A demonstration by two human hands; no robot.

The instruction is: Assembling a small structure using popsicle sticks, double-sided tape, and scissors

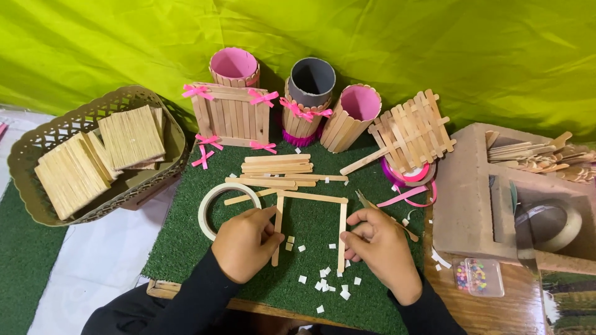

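1. Hands work over a green turf mat (310, 214) that covers the middle of the worktop.
2. Left hand (245, 242) has its fingers curled onto the left upright stick (277, 226) of a three-stick frame, fingertips pressing on it.
3. Right hand (379, 245) pinches the right upright stick (342, 232) between thumb and forefinger, near that stick's lower half.
4. A crossbar stick (313, 197) lies across the tops of both uprights, toward the mat's centre.
5. Small white tape squares (326, 282) are scattered along the mat's near edge, between and below the hands.
6. A masking tape roll (214, 201) lies just left of the left hand.
7. Loose sticks (276, 166) are stacked beyond the frame.
8. A basket (43, 139) of stick bundles sits at the worktop's left edge.
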